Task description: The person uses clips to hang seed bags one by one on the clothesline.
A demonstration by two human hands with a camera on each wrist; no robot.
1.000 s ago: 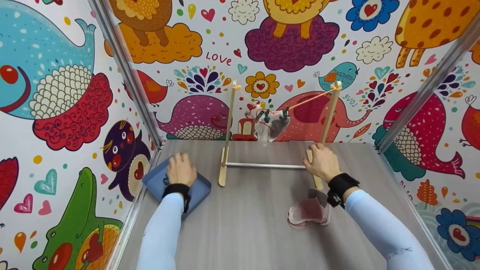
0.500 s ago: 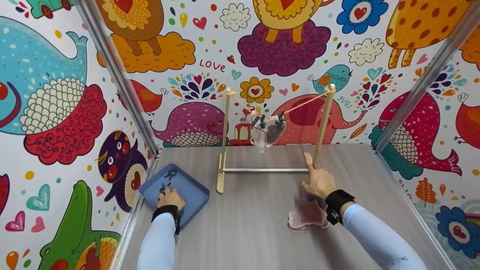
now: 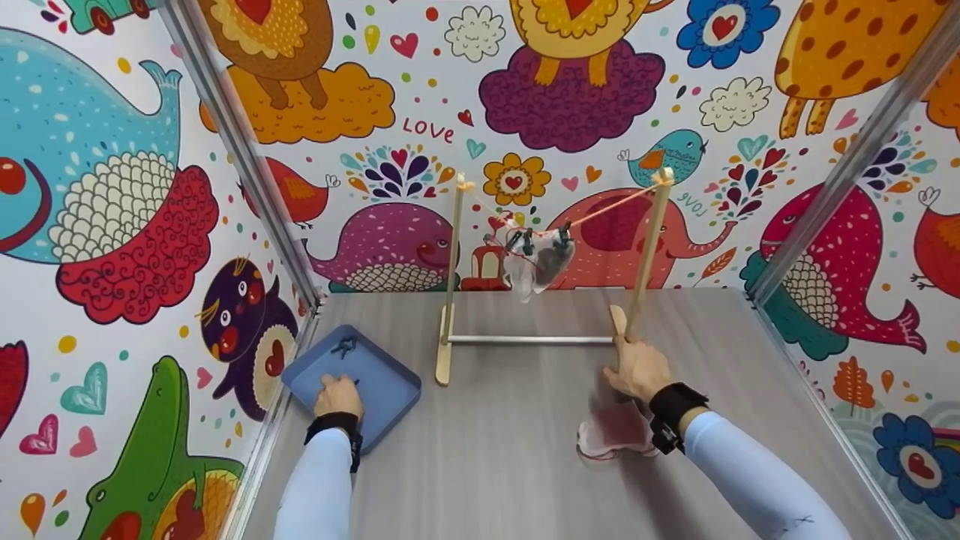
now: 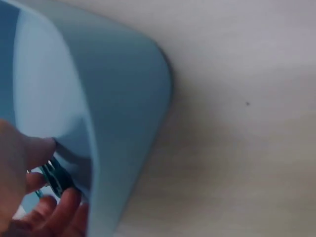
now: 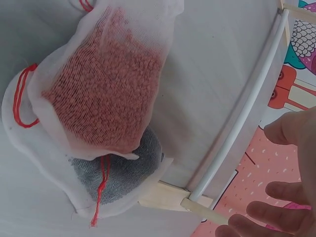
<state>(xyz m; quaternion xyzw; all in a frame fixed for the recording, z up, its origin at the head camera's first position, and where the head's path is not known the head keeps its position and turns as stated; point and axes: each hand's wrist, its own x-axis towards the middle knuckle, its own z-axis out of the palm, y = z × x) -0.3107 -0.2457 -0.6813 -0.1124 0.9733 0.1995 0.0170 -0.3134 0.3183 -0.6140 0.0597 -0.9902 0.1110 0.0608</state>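
Observation:
In the left wrist view my left hand (image 3: 339, 397) reaches inside a blue tray (image 3: 394, 401), its thumb and fingers pinching a dark green clothespin (image 4: 58, 178). Other dark clothespins (image 3: 345, 346) lie near the tray's far corner. My right hand (image 3: 639, 369) is beside the right foot of a wooden drying rack (image 3: 649, 259), fingers spread and curved loosely with the post near their tips. Just below it, a white mesh drawstring bag with reddish filling (image 5: 108, 84) overlaps another with dark grey filling (image 5: 121, 180).
A pale mesh bag (image 3: 551, 259) hangs from the rack's sagging orange cord (image 3: 611, 208), held by dark clothespins. A metal bar (image 3: 532, 340) joins the rack's two feet low over the table. Patterned walls close in the back and both sides.
My left hand has drawn back toward me within the tray, uncovering the far clothespins. My right hand has come down the post toward the rack's foot. The view has tilted slightly.

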